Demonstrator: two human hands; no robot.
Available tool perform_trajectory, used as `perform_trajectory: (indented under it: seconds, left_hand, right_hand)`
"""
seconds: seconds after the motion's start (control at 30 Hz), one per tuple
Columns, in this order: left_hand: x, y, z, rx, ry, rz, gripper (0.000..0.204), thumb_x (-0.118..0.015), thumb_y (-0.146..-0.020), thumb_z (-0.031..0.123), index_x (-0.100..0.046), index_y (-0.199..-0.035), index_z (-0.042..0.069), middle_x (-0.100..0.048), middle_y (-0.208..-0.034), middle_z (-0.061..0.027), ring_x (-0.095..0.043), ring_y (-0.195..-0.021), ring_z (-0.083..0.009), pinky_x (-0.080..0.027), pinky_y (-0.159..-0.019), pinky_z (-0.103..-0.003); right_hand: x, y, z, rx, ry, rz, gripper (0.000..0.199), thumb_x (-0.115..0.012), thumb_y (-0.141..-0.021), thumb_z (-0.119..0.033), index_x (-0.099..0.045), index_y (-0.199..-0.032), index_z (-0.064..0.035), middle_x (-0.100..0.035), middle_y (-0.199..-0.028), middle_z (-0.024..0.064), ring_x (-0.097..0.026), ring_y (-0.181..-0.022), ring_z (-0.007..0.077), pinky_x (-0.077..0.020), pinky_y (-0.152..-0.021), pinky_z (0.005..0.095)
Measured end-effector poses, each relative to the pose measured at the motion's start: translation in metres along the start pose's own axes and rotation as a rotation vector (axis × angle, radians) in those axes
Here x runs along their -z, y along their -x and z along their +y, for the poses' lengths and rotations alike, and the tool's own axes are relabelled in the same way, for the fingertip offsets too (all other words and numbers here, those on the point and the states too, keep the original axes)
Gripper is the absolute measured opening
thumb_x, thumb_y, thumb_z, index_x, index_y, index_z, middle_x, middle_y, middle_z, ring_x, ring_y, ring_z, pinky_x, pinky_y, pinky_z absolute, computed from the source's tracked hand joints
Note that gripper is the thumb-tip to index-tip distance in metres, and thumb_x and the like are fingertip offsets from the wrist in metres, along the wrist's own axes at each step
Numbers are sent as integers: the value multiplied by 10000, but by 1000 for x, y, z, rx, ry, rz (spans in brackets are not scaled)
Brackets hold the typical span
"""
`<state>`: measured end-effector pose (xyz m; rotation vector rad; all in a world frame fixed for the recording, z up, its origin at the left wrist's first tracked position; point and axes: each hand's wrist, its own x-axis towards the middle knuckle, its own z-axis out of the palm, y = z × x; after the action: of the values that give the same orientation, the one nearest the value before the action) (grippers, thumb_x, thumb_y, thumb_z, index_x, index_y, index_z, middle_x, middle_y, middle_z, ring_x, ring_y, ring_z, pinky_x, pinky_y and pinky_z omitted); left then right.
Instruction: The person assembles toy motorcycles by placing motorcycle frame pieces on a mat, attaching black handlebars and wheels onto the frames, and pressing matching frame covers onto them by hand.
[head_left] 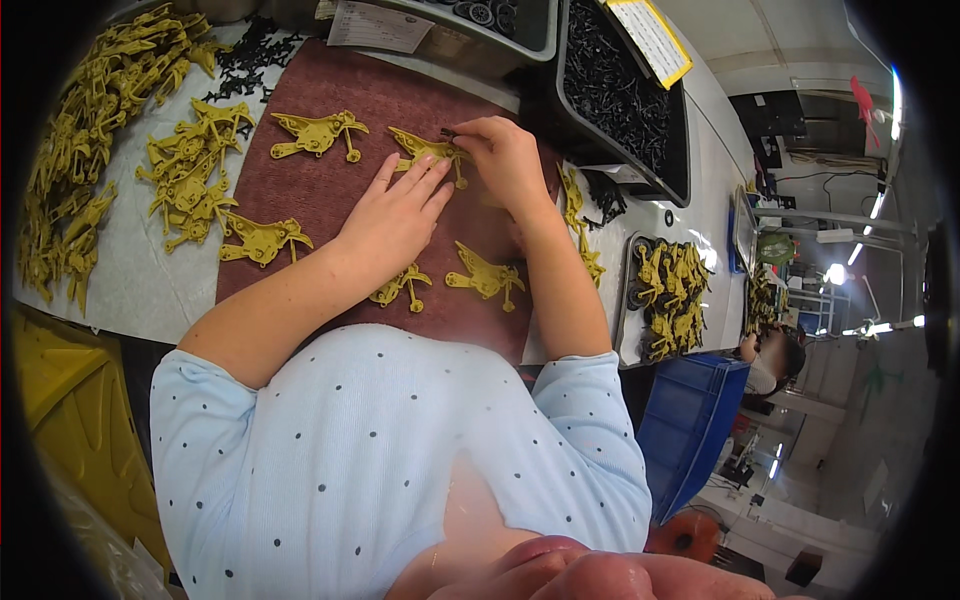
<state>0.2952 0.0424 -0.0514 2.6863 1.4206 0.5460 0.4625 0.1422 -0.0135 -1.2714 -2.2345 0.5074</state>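
A yellow plastic frame piece [410, 143] lies on the dark red cloth [350, 85] in front of me. My left hand [400, 213] rests over its near side, fingers stretched out and touching it. At its far right end my right hand [502, 158] pinches a small black plastic part [447, 133]. How that part meets the yellow piece is too small to tell. Other yellow pieces lie about the cloth: one at the far left [315, 135], one at the near left [263, 238], one near right [485, 272]. Another [405, 287] is partly hidden by my left arm.
Heaps of yellow pieces [110, 130] and black parts [250, 60] cover the table's left. A black bin of small black parts [620, 100] stands far right, beside a grey bin of wheels [490, 30]. A tray of assembled yellow pieces [670, 290] and a blue crate [695, 430] are right.
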Motion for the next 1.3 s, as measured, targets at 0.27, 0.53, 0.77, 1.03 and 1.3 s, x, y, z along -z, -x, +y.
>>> perform_trajectory:
  seconds: [0.27, 0.53, 0.77, 1.03, 1.3]
  left_hand:
    - [1, -1, 0, 6, 0, -10, 460, -591, -864, 213, -514, -1287, 48, -405, -1428, -128, -340, -1358, -257, -240, -1116, -473]
    - [2, -1, 0, -5, -28, -25, 464, -586, -868, 221, -513, -1291, 46, -404, -1427, -131, -337, -1359, -259, -233, -1119, -473]
    - [1, -1, 1, 3, -3, -10, 463, -590, -864, 215, -518, -1288, 43, -411, -1419, -134, -335, -1360, -264, -233, -1118, -477]
    - [2, -1, 1, 9, 5, -8, 466, -595, -857, 212, -520, -1284, 40, -419, -1410, -135, -339, -1358, -267, -234, -1117, -479]
    - [2, -1, 0, 9, 17, -3, 466, -592, -855, 206, -516, -1284, 38, -416, -1408, -134, -337, -1358, -265, -238, -1116, -481]
  right_hand:
    - [0, 0, 4, 31, 73, -37, 114, -661, -774, -60, -695, -881, -43, -661, -853, 137, -635, -833, 312, -502, -754, 377]
    - [-4, 0, 0, -8, 63, 19, 99, -651, -773, -52, -677, -867, -35, -650, -864, 139, -624, -853, 324, -500, -764, 388]
    - [-6, 0, 0, 23, 114, -21, 79, -647, -776, -51, -669, -851, -36, -641, -865, 131, -617, -860, 326, -499, -764, 397]
    - [-9, 4, -5, 103, 217, 4, 79, -651, -771, -60, -650, -850, -53, -629, -863, 104, -605, -870, 306, -479, -766, 406]
    - [-13, 1, -6, 81, 246, -13, 82, -617, -772, 13, -587, -845, -12, -590, -839, 152, -595, -819, 366, -487, -715, 432]
